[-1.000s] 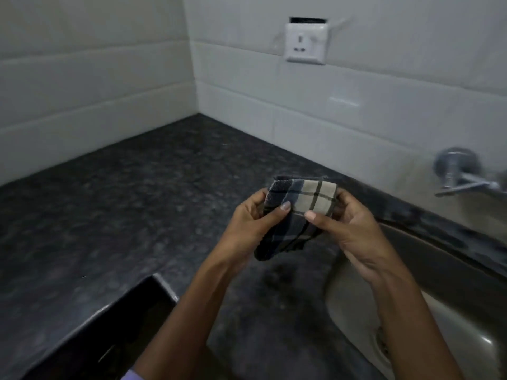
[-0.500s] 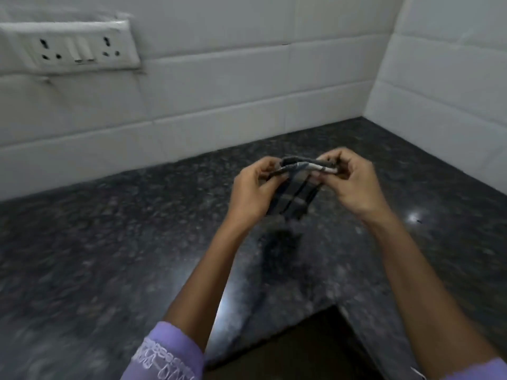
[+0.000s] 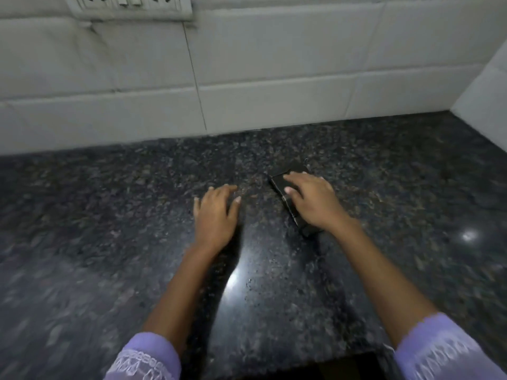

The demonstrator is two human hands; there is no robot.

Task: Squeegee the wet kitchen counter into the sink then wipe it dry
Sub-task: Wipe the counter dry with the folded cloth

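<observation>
I have the folded cloth (image 3: 291, 193) lying flat on the dark stone counter (image 3: 109, 215), near the tiled wall (image 3: 274, 64) and a little right of centre. My right hand (image 3: 315, 200) lies on top of it, fingers fairly straight and slightly spread, pressing down rather than curling round it. My left hand (image 3: 216, 212) rests just beside it on bare counter, well clear of the cloth, fingers spread and holding nothing.

The sink is out of view, so I cannot judge from here how far the wipe has to travel or which way the water should go. I judge this as the start of the drying stage.

The main risk I see is the cloth slipping out from under a flat palm: nothing pinches it, so a quick stroke on a slick, shiny surface could leave it behind or unfold it. A small folded pad also covers only a narrow strip, so streaks may stay between passes. The socket panel (image 3: 129, 4) sits on the wall above; flicking water upward would be bad. The left palm may re-smear damp stone.
</observation>
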